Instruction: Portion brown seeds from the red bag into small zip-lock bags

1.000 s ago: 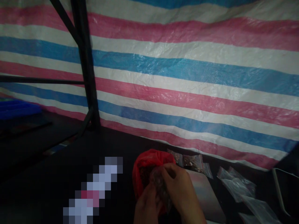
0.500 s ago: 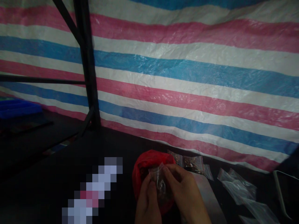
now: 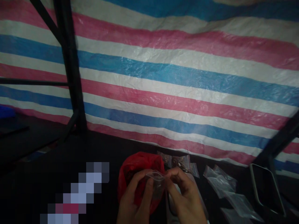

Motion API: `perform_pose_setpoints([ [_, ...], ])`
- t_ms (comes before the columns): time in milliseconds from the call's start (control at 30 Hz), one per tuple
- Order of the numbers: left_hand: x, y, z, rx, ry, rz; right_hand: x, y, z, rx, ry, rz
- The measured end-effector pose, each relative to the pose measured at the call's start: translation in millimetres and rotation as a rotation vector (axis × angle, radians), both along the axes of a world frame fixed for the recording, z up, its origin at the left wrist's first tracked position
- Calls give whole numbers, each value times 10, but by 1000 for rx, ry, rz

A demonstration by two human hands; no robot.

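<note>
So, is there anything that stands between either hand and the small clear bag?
Nothing visible does: the left hand and right hand both hold the small clear bag at its upper edge. The red bag shows behind it.

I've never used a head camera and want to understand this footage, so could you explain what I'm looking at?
There is no machine here, just a person's two bare hands. The camera sits on their head, looking forward and down.

The left hand and right hand pinch a small clear bag near its top. The dim light hides whether anything is inside.

Behind it, on a dark surface, stands a red bag. Farther back lie small packets with brownish contents. To the right are flat clear bags and what looks like a phone.

The striped backdrop is a plastic-looking sheet behind everything.
</note>
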State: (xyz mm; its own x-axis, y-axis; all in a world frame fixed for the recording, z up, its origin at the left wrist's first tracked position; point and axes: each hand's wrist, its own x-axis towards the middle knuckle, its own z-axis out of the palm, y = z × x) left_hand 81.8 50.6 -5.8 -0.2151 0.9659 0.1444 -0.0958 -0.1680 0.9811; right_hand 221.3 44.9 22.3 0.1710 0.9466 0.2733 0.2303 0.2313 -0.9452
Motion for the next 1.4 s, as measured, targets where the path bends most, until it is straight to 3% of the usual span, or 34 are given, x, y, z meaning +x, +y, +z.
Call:
perform_pose_setpoints([
  [167,19,60,-23,-28,-34,-106,35,-27,-54,-43,-3,44],
  [367,145,26,34,-41,-75,-67,68,-23,-151,-20,-21,-49],
  [533,161,86,-27,-82,-52,-196,148,-38,-72,-52,-13,-62],
  [667,150,168,-135,-31,-42,-88,458,-47,-44,-88,15,-228],
  [800,135,179,-188,-14,15,-35,852,-51,-183,-188,-160,-366],
  [900,128,151,-200,-24,37,-40,1012,-34,-299,-109,-285,-532],
  [1100,137,83,-199,-25,145,-25,1177,-56,-351,-72,-227,-688],
  [1233,167,8,-182,131,277,2,1307,-111,-364,-92,-190,-717],
  [1400,198,-48,-193,359,414,40,1344,-100,-366,-53,-197,-659],
])
